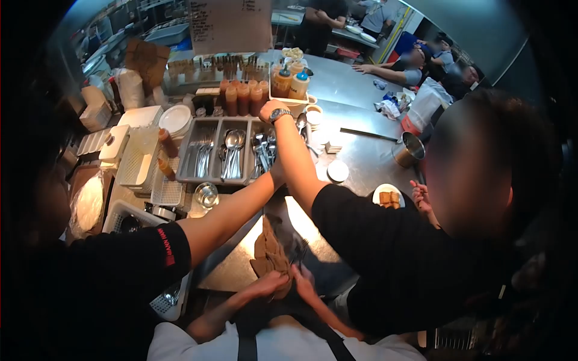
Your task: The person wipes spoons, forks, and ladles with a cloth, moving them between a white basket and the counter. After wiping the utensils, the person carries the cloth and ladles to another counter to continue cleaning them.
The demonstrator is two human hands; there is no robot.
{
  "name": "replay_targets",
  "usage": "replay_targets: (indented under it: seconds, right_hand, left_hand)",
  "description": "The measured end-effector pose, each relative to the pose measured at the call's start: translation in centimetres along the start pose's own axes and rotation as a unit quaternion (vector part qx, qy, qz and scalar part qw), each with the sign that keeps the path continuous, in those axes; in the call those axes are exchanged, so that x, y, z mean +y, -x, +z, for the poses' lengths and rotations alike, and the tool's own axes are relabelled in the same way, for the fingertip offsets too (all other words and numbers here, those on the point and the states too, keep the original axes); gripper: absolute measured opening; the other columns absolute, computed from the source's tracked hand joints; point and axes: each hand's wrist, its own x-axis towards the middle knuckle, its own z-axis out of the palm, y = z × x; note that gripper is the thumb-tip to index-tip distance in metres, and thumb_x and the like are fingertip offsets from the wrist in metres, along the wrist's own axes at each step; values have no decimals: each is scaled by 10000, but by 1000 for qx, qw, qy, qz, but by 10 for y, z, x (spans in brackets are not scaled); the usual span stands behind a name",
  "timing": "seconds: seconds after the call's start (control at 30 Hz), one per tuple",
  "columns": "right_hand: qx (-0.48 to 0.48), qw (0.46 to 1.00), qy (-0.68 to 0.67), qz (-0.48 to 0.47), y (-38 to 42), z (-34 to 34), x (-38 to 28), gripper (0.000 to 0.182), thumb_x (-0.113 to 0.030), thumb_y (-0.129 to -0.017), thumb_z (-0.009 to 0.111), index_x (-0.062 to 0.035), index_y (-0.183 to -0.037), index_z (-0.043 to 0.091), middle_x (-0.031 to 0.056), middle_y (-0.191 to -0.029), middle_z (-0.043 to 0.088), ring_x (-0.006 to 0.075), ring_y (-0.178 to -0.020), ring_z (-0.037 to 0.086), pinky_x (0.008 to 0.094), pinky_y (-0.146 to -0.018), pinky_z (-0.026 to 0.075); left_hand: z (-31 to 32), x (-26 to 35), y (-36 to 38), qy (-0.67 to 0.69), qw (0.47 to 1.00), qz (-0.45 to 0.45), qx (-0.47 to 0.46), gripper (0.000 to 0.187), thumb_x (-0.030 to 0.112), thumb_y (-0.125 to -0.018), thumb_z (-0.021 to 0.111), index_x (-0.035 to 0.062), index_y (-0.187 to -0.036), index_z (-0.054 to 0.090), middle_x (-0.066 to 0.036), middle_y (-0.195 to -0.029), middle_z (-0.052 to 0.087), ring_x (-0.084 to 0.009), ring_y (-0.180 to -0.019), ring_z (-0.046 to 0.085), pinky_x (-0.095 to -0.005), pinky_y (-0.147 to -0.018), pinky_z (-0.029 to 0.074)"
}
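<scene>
My left hand (269,285) grips a brown cloth (269,249) just above the near edge of the steel counter (355,153). Close beside it, my right hand (305,281) is closed on the handles of some forks (298,251), whose tines stick up against the cloth. The cloth covers part of the forks. My white top and dark apron straps fill the bottom of the view.
A co-worker's arm (232,210) reaches from the left to a grey cutlery tray (226,150) of spoons and forks. Another co-worker's hand with a watch (272,111) reaches toward the sauce bottles (244,96). A steel pot (409,148), a small plate of food (388,195), white plates (174,117) and baskets stand around.
</scene>
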Motion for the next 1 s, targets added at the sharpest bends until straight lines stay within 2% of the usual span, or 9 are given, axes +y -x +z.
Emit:
replay_targets:
  seconds: [0.17,0.23,0.37,0.47,0.57,0.7,0.83,0.97,1.0]
  right_hand:
    - [20,1000,-8,-9,-39,12,-3,351,-323,-987,468,-4,-946,610,128,-821,614,227,-763,572,357,-728,450]
    - [15,995,11,94,-48,14,-40,342,-317,-980,474,-21,-868,604,67,-782,590,173,-714,537,331,-680,428]
    - [-44,959,-253,123,-56,31,-33,267,-268,-993,484,-40,-931,608,13,-811,610,80,-694,537,250,-611,428]
    - [-61,993,-89,46,-49,33,-34,286,-269,-1005,473,-20,-978,611,22,-792,630,98,-685,571,264,-620,453]
    - [-72,992,99,-17,-38,22,-55,311,-265,-1014,461,5,-1041,613,48,-764,650,120,-665,604,285,-629,480]
    - [-68,996,19,53,-28,3,-55,332,-294,-1019,461,-3,-1074,613,43,-779,656,110,-657,614,253,-618,486]
    - [-40,997,33,55,-10,-24,-66,329,-281,-1013,473,18,-1070,600,77,-751,662,117,-580,614,233,-572,482]
    - [-98,990,-26,94,16,-37,-67,312,-255,-1012,467,28,-1109,559,74,-706,631,87,-429,490,220,-404,375]
    - [-85,987,-42,129,19,-33,-60,271,-231,-1002,487,14,-1096,554,64,-666,605,75,-398,445,211,-370,337]
  left_hand:
    - [-2,15,20,175,980,-66,-66,335,348,-973,472,38,-991,598,-26,-830,607,-108,-795,577,-274,-706,473]
    - [6,25,38,311,949,-23,-55,292,293,-975,477,43,-1084,580,-30,-940,618,-116,-914,581,-270,-808,474]
    - [-3,10,53,375,927,-33,8,357,290,-982,493,46,-1236,551,-13,-1115,623,-115,-1000,580,-279,-870,465]
    - [-1,1,48,392,919,-22,47,397,260,-995,466,27,-1313,513,-41,-1207,605,-128,-1077,568,-292,-935,447]
    - [0,-2,38,372,928,9,27,377,229,-1011,422,8,-1302,513,-53,-1198,609,-131,-1075,571,-297,-940,446]
    - [-4,22,30,384,917,43,101,366,234,-1006,434,-2,-1270,524,-57,-1153,619,-131,-1034,584,-294,-904,464]
    - [-24,0,8,312,944,-39,97,338,259,-993,467,1,-1196,548,-56,-1078,623,-131,-973,589,-302,-847,484]
    - [-32,19,-16,326,934,41,142,289,253,-977,468,-9,-978,588,-47,-872,615,-109,-860,555,-320,-721,465]
    - [-35,1,-34,224,958,35,174,322,281,-962,483,-24,-914,576,-87,-836,609,-136,-828,557,-346,-697,450]
